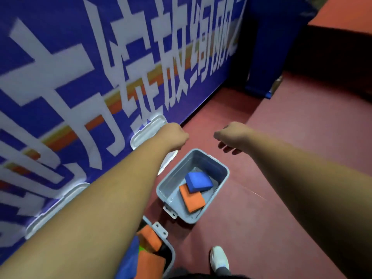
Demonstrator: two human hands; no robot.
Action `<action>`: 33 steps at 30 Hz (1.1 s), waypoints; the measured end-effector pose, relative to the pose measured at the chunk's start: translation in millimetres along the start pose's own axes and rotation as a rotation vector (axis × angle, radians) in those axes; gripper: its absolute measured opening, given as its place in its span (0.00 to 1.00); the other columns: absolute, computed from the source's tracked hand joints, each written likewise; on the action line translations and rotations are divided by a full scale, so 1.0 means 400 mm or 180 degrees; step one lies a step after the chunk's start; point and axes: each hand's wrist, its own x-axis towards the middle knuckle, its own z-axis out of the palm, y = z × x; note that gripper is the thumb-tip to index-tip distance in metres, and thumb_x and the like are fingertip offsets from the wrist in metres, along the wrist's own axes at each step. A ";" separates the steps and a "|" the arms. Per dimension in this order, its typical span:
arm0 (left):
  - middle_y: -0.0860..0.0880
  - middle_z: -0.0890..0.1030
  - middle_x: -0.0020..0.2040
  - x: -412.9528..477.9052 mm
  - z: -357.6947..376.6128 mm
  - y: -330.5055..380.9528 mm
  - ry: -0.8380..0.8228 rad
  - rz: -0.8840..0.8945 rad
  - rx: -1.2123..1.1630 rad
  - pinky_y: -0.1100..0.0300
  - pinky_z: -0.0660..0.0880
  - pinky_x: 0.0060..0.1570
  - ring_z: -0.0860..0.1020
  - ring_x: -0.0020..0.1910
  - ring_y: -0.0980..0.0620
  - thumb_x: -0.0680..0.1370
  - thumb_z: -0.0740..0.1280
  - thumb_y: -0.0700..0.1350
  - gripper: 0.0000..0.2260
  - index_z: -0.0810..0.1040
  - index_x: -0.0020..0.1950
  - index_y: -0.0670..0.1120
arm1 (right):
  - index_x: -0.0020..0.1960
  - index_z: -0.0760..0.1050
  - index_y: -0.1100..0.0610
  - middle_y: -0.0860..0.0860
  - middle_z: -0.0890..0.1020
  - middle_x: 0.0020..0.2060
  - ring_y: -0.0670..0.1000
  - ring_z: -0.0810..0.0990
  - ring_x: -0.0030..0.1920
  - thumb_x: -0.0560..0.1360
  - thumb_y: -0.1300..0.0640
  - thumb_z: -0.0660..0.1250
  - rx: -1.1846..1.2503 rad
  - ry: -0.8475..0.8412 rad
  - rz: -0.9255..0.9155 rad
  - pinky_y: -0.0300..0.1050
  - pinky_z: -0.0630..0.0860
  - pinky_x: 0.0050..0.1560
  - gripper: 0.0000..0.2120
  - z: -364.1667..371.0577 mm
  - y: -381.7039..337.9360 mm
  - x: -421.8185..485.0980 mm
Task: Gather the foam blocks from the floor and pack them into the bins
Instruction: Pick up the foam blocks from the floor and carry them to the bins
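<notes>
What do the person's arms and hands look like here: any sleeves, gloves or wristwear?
No sleeve shows on the left arm or the right arm up to the frame edge. The left hand and the right hand wear no gloves, and no watch, band or ring is visible from this side.

I see both bare arms stretched out above the grey bin (223, 170) on the red floor (281, 198). The left hand (175, 135) shows me only its back, with the fingers tucked out of sight. The right hand (229, 137) hangs loosely curled and holds nothing. In the bin, a blue foam block (198, 181) partly overlaps an orange foam block (192, 199).
</notes>
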 end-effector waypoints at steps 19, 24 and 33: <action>0.38 0.86 0.51 -0.585 0.716 0.319 -0.2022 0.1445 0.1004 0.58 0.74 0.35 0.82 0.37 0.45 0.81 0.61 0.39 0.11 0.82 0.51 0.36 | 0.48 0.81 0.63 0.56 0.87 0.43 0.58 0.88 0.45 0.77 0.54 0.61 0.1127 0.1359 0.1710 0.53 0.84 0.46 0.14 0.039 0.795 -0.861; 0.41 0.87 0.51 -1.064 1.088 0.515 -0.2560 0.2215 0.1655 0.53 0.78 0.43 0.86 0.48 0.38 0.81 0.61 0.41 0.11 0.81 0.54 0.38 | 0.40 0.80 0.62 0.59 0.87 0.42 0.58 0.86 0.39 0.77 0.55 0.61 0.1568 0.1888 0.2353 0.44 0.76 0.35 0.14 0.083 1.220 -1.351; 0.45 0.88 0.46 -2.314 1.728 0.603 -0.3815 0.4151 0.2439 0.46 0.84 0.49 0.87 0.46 0.44 0.79 0.61 0.42 0.11 0.83 0.50 0.42 | 0.44 0.79 0.58 0.58 0.80 0.40 0.58 0.75 0.39 0.80 0.48 0.60 0.2095 0.3056 0.4147 0.43 0.71 0.42 0.17 0.428 1.807 -2.487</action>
